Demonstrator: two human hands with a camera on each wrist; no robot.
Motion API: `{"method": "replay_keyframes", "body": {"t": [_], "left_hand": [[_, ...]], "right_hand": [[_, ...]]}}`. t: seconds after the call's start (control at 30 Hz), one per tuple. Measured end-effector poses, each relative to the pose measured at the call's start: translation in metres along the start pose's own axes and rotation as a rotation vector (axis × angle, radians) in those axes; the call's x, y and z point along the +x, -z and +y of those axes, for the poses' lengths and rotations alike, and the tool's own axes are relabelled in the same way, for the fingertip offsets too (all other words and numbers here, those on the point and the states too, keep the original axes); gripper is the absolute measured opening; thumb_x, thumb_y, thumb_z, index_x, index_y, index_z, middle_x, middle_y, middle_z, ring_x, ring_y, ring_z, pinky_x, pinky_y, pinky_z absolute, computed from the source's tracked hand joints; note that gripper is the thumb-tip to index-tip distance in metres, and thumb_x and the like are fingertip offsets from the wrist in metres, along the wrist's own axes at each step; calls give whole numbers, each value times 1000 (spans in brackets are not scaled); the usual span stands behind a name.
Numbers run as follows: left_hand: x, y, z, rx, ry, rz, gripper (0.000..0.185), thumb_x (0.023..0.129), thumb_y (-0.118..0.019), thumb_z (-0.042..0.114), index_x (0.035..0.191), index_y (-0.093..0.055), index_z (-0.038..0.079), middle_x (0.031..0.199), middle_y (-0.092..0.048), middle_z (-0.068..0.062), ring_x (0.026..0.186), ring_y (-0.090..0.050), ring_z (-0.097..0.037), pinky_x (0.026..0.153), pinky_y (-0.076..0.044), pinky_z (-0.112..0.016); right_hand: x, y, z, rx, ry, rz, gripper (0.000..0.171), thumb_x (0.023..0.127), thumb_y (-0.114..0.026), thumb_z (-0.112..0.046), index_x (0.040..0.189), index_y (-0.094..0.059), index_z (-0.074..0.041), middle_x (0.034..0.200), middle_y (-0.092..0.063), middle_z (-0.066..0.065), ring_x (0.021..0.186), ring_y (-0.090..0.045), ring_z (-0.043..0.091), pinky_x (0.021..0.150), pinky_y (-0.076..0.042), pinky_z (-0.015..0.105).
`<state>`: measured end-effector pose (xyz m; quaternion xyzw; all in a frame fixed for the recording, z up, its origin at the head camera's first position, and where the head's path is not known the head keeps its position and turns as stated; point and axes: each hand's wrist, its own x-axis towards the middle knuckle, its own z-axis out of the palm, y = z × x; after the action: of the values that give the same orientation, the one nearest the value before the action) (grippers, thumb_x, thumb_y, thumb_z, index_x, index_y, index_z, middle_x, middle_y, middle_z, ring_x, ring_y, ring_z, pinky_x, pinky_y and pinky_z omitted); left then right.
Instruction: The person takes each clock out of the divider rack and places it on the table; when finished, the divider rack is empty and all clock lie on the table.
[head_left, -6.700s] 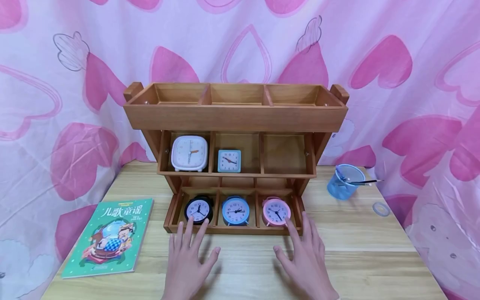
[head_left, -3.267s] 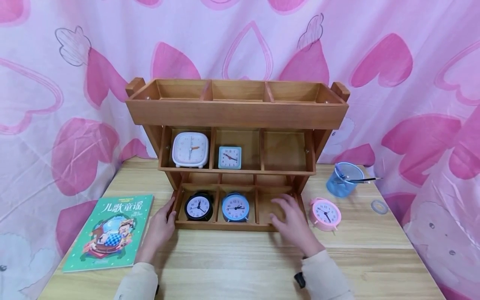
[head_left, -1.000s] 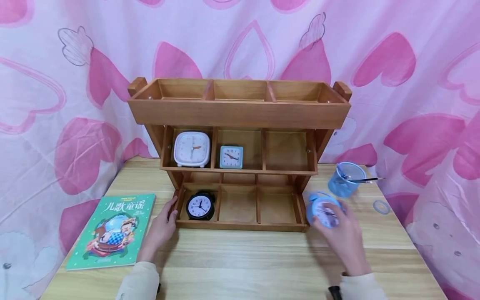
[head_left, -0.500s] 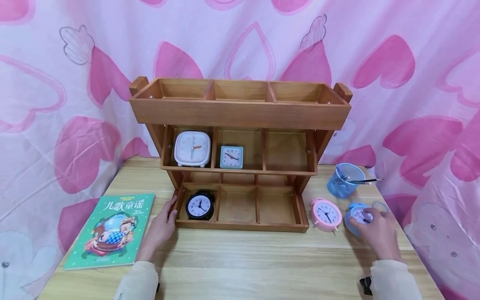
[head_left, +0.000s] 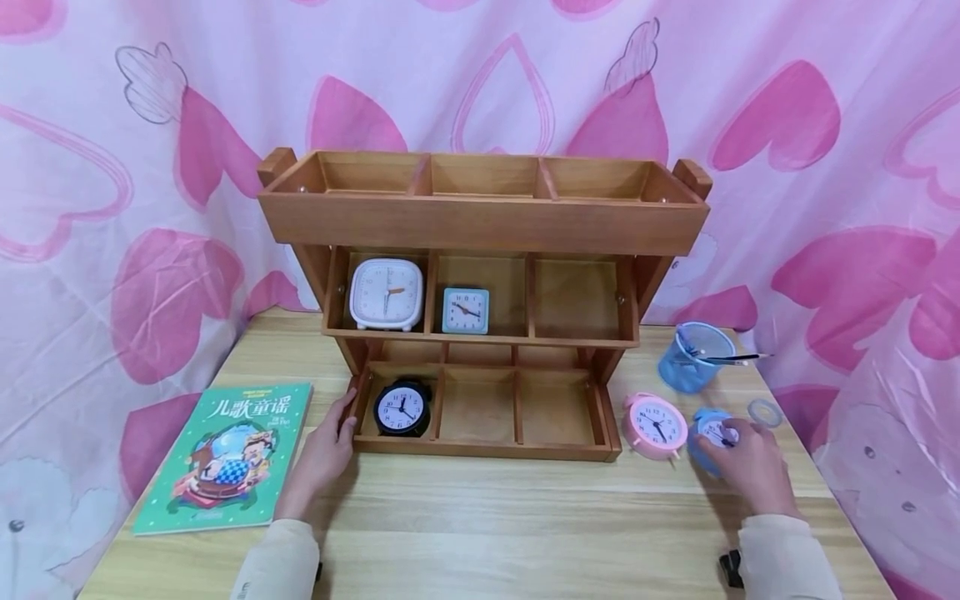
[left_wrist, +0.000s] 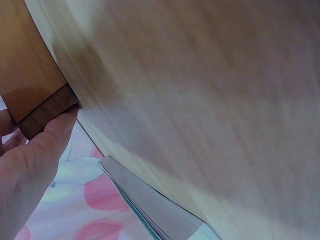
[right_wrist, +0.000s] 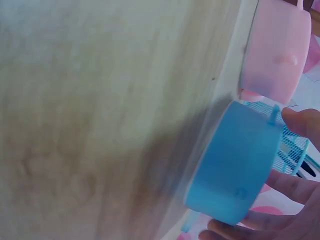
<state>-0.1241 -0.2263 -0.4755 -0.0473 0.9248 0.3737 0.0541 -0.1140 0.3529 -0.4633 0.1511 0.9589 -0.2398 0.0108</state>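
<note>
A blue alarm clock (head_left: pixel 709 437) stands on the table at the right. My right hand (head_left: pixel 753 471) holds it, fingers and thumb around its body (right_wrist: pixel 237 162) in the right wrist view; the hand partly hides its face. Left of it is a pink alarm clock (head_left: pixel 655 427), upright and untouched. My left hand (head_left: pixel 324 454) grips the lower left end of the wooden shelf (head_left: pixel 487 450), thumb (left_wrist: pixel 62 125) against the corner. A black alarm clock (head_left: pixel 402 408) sits in the bottom left compartment. A white clock (head_left: pixel 387 294) and a small turquoise square clock (head_left: pixel 465 311) occupy the middle tier.
A green book (head_left: pixel 225 458) lies at the left. Behind the pink and blue clocks stands a blue mesh pen cup (head_left: pixel 693 371), its pencil sticking out to the right. A translucent ring (head_left: pixel 764 412) lies close to my right hand. A pink heart-patterned curtain (head_left: pixel 480 75) hangs behind.
The pink clock, then the blue one, left the bottom tier for the table at the right, the blue carried by my right hand. My left hand moved to the shelf's lower left end.
</note>
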Motion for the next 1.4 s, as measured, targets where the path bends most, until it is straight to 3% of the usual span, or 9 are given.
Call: {"method": "replay_keyframes", "body": {"t": [0.1, 0.17, 0.33, 0.4, 0.53, 0.73, 0.9, 1.17, 1.4], "left_hand": [[0, 1, -1, 4, 7, -5, 52, 106, -32, 18, 155, -18, 14, 151, -29, -30, 134, -33, -49, 107, -31, -61], [-1, 2, -1, 4, 12, -3, 51, 106, -32, 18, 155, -18, 14, 151, -30, -30, 133, -37, -49, 106, -34, -61], [-2, 6, -3, -4, 25, -4, 51, 106, -32, 19, 155, -19, 16, 150, -32, -29, 124, -46, -45, 96, -44, -58], [-3, 7, -4, -2, 24, 0, 51, 106, -32, 19, 155, -19, 16, 150, -33, -29, 122, -48, -43, 92, -46, -55], [-3, 10, -5, -4, 14, 14, 51, 106, -33, 19, 155, -21, 16, 145, -39, -30, 108, -54, -41, 80, -49, -49], [-1, 8, -4, -2, 6, 6, 51, 106, -33, 19, 155, -20, 15, 149, -32, -31, 130, -40, -49, 103, -36, -62], [3, 4, -3, -26, 17, -9, 51, 106, -32, 19, 155, -19, 17, 152, -28, -28, 135, -34, -48, 107, -32, -61], [3, -2, -5, -25, -21, 13, 51, 105, -32, 17, 154, -21, 14, 152, -29, -28, 134, -34, -48, 108, -32, -59], [3, -2, -5, -38, -36, 33, 50, 105, -34, 17, 153, -25, 14, 151, -32, -27, 134, -35, -46, 108, -32, -59]], "right_hand": [[-5, 2, -12, 5, 0, 34, 75, 90, -61, -49, 133, -45, 10, 139, -26, 43, 117, -35, 61, 89, -34, 75], [-11, 1, -27, 28, 42, 127, 66, 90, -64, -42, 130, -50, 8, 141, -27, 42, 119, -35, 62, 92, -33, 75], [-30, -10, -86, 158, 303, 401, 39, 82, -73, -18, 111, -63, 6, 136, -46, 31, 121, -44, 52, 97, -35, 68], [-35, -19, -113, 214, 415, 430, 34, 81, -74, -15, 107, -65, 5, 132, -52, 27, 120, -48, 47, 96, -39, 64], [-41, -45, -168, 275, 558, 331, 32, 84, -74, -20, 108, -67, 0, 126, -59, 20, 117, -54, 38, 97, -44, 56], [-53, -97, -241, 293, 631, 68, 37, 86, -72, -27, 117, -65, -6, 127, -60, 13, 116, -58, 31, 98, -48, 46], [-60, -135, -286, 304, 670, -86, 40, 87, -70, -30, 120, -63, -9, 138, -52, 14, 125, -52, 31, 102, -45, 45], [-64, -173, -332, 124, 785, -135, 52, 85, -68, -42, 127, -60, -13, 145, -44, 14, 128, -46, 31, 98, -49, 43], [-66, -189, -356, -72, 832, -192, 46, 89, -63, -41, 126, -64, -13, 142, -47, 17, 125, -48, 40, 101, -46, 46]]}}
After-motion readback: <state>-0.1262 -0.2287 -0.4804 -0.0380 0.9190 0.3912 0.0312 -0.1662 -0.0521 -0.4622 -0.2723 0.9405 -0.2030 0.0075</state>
